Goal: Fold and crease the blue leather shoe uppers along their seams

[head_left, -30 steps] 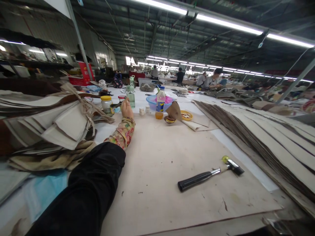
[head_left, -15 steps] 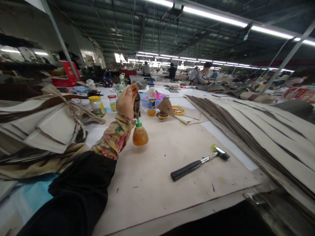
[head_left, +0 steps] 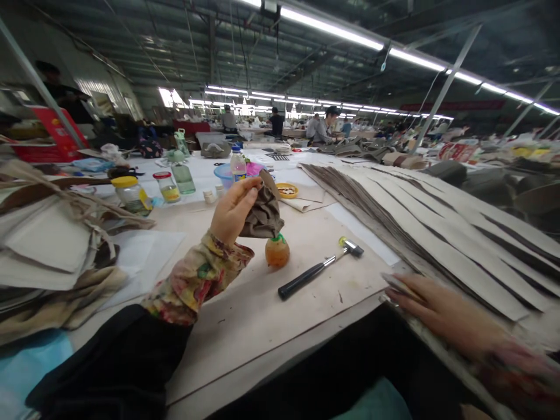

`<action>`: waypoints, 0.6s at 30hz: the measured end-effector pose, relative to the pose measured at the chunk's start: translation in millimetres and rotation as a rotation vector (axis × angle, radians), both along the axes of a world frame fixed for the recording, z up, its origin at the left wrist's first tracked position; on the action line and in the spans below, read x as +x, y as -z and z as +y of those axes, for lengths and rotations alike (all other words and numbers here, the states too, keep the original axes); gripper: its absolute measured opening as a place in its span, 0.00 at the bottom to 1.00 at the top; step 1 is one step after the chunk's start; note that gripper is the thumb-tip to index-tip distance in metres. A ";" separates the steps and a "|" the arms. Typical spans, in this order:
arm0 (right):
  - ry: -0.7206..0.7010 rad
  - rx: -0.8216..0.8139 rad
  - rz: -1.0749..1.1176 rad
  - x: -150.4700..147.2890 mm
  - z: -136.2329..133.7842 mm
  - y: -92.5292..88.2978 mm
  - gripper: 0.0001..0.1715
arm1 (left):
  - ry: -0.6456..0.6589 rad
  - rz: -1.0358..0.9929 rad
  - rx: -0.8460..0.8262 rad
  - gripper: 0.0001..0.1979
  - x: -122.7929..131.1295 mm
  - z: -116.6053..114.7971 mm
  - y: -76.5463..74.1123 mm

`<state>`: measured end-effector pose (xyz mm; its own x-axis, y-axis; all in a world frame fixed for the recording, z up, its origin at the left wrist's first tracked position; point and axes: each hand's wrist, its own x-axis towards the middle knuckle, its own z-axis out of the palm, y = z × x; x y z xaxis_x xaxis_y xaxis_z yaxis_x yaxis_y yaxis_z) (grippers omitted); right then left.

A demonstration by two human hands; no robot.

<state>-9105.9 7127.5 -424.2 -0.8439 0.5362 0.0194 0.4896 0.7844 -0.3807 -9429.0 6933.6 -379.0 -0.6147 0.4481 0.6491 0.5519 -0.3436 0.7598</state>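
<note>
The head camera looks forward and down across the worktable (head_left: 365, 233).

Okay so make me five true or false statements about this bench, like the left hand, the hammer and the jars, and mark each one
1. The left hand holds brown cloth. True.
2. The hammer lies on the pale sheet. True.
3. The left hand touches the hammer. False: it is apart from the hammer.
4. In the picture, the yellow-lidded jar is left of the red-lidded jar. True.
5. The red-lidded jar lies on its side. False: it stands upright.
</note>
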 end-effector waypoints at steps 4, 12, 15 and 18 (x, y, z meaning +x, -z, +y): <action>-0.108 0.027 -0.024 -103.8 -4.3 -6.1 0.24 | -0.148 0.184 -0.173 0.24 3.6 -7.0 4.3; -0.249 -0.201 0.210 -188.1 -41.6 19.5 0.47 | -0.183 0.514 -0.697 0.46 5.1 -0.1 30.7; -0.265 -0.366 0.288 -200.9 -61.9 40.2 0.52 | -0.144 0.582 -0.696 0.31 0.4 6.9 44.3; -0.225 -0.517 0.394 -215.9 -76.7 51.6 0.48 | -0.118 0.584 -0.654 0.18 2.4 10.1 49.2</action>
